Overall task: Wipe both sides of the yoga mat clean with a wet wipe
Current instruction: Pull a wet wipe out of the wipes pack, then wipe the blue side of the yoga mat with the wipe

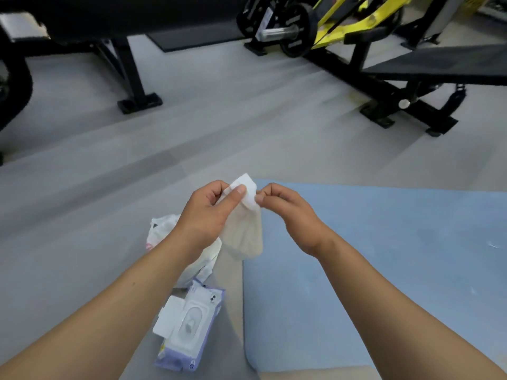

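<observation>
A white wet wipe [245, 231] hangs in the air between my hands, folded at its top. My left hand [208, 212] pinches its upper left corner with thumb and fingers. My right hand [288, 212] pinches the upper right edge. Below and to the right a light blue yoga mat [384, 256] lies flat on the grey floor, with faint marks on its surface. A pack of wet wipes [189, 330] with its white lid flipped open lies on the floor just left of the mat's near corner.
A white plastic bag [162, 229] lies on the floor behind my left wrist. Black gym benches and frames stand at the far left [131, 78] and far right [411, 86]. A weight plate on a bar [296, 28] and a yellow machine are at the back.
</observation>
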